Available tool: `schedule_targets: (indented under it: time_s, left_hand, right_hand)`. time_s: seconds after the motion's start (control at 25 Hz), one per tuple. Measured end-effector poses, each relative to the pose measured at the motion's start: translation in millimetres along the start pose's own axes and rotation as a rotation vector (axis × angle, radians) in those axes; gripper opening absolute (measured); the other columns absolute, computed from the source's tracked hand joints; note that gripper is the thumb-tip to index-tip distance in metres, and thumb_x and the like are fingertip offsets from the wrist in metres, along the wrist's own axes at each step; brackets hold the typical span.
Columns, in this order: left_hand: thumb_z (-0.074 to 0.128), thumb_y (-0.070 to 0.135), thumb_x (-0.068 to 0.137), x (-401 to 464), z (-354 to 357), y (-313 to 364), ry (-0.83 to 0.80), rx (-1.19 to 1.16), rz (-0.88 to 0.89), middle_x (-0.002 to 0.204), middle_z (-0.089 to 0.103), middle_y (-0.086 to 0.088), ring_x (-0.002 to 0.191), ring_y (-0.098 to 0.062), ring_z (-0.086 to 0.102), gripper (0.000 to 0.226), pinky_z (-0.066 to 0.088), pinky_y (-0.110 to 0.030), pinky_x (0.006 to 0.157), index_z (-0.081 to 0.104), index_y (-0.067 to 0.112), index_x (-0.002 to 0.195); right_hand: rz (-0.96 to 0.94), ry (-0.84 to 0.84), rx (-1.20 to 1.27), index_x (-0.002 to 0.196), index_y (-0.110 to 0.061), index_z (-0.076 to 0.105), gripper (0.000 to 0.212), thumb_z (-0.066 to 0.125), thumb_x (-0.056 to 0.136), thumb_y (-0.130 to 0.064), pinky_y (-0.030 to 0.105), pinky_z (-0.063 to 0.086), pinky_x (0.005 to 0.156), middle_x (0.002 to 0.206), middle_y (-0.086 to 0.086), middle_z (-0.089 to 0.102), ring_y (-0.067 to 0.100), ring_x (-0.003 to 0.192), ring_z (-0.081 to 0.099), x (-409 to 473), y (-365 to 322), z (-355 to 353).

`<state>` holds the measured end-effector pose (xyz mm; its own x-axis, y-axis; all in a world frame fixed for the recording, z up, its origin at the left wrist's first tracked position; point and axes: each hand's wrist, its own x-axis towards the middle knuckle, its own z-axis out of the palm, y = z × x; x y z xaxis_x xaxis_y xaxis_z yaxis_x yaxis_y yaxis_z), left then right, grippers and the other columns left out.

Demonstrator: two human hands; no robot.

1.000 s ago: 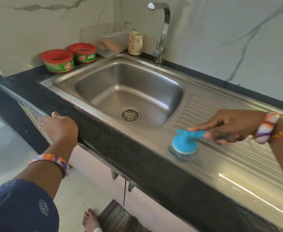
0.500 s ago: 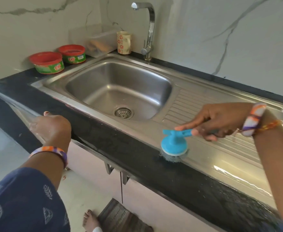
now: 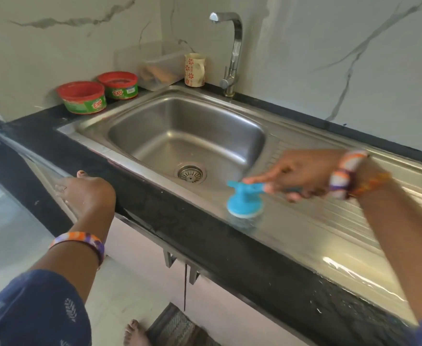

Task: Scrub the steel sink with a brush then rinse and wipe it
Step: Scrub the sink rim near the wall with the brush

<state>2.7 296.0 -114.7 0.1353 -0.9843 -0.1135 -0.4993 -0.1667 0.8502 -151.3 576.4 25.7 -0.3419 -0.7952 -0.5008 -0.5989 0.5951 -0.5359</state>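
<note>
The right hand point(image 3: 302, 174) gripped the blue brush point(image 3: 244, 202) by its handle, index finger laid straight along it, and pressed the round head onto the sink's point(image 3: 317, 228) flat front rim, just beside the black counter point(image 3: 205, 236) edge; the basin lay just beyond the hand to its left, and the ribbed drainboard ran open to its right. The left hand point(image 3: 85, 193) rested on the counter's front edge, well left of the brush; its fingers were hidden, so whether it grasped the edge could not be told. Far behind, by the wall, stood 2 tubs point(image 3: 83, 97), a cup point(image 3: 195, 69) and the tap point(image 3: 232, 51).
</note>
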Motion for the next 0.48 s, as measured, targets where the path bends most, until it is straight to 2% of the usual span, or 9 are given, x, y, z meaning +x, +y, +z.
schedule_targets:
  time_s: [0.04,0.12,0.24,0.32,0.36,0.44,0.48]
  left_hand:
    - [0.028,0.022,0.104,1.9,1.9,-0.3,-0.010,-0.021,-0.002,0.155,0.022,-0.017,0.144,-0.029,0.019,0.051,0.019,-0.036,0.119,0.020,-0.003,0.147]
    - [0.029,0.022,0.103,6.1,5.6,-3.2,-0.024,-0.025,-0.021,0.155,0.020,-0.015,0.145,-0.028,0.019,0.051,0.020,-0.038,0.119,0.019,-0.002,0.147]
    - [0.030,0.025,0.102,6.5,6.6,-3.9,-0.002,-0.107,-0.065,0.150,0.032,-0.015,0.139,-0.030,0.031,0.048,0.027,-0.037,0.115,0.027,-0.001,0.143]
    - [0.035,0.024,0.100,10.0,4.7,-5.0,-0.002,-0.258,-0.170,0.136,0.047,-0.015,0.125,-0.032,0.046,0.038,0.035,-0.036,0.105,0.038,0.002,0.131]
    - [0.037,0.023,0.099,14.4,2.4,-2.1,-0.017,-0.323,-0.221,0.133,0.049,-0.015,0.122,-0.031,0.049,0.034,0.038,-0.036,0.101,0.040,0.003,0.126]
    - [0.041,0.024,0.097,32.2,0.0,5.2,-0.037,-0.375,-0.298,0.135,0.049,-0.016,0.122,-0.032,0.049,0.032,0.040,-0.038,0.101,0.042,0.002,0.120]
    - [0.042,0.026,0.096,45.2,-0.9,11.1,-0.009,-0.390,-0.334,0.136,0.049,-0.015,0.123,-0.030,0.049,0.039,0.039,-0.037,0.102,0.042,0.001,0.126]
  right_hand:
    - [0.050,-0.048,0.069,0.123,-0.038,0.057,0.034,0.053,0.092,-0.025,0.012,0.028,0.035,0.051,0.002,0.047,0.003,0.034,0.033,-10.0,9.6,0.7]
    - [-0.038,-0.028,0.075,0.126,-0.040,0.053,0.037,0.052,0.092,-0.024,0.012,0.031,0.037,0.051,0.000,0.047,0.002,0.036,0.035,2.5,8.8,7.9]
    - [-0.315,0.168,-0.168,0.131,-0.032,0.049,0.037,0.050,0.096,-0.023,0.006,0.033,0.042,0.054,-0.001,0.050,0.001,0.035,0.043,92.2,-53.8,15.8]
    - [-0.384,0.219,-0.241,0.132,-0.025,0.052,0.036,0.049,0.096,-0.022,0.006,0.032,0.046,0.064,-0.002,0.055,0.001,0.041,0.046,158.7,-115.5,22.9]
    - [-0.415,0.240,-0.258,0.133,-0.022,0.052,0.037,0.049,0.096,-0.021,0.004,0.032,0.046,0.061,-0.007,0.053,-0.001,0.040,0.047,184.9,-138.1,25.7]
    - [-0.425,0.195,-0.232,0.134,-0.020,0.052,0.039,0.049,0.096,-0.019,-0.001,0.032,0.041,0.037,-0.015,0.041,-0.012,0.033,0.044,208.3,-158.8,26.8]
    - [-0.419,0.171,-0.239,0.133,-0.020,0.053,0.038,0.049,0.095,-0.019,0.000,0.032,0.039,0.034,-0.015,0.038,-0.014,0.029,0.041,209.8,-162.2,22.6]
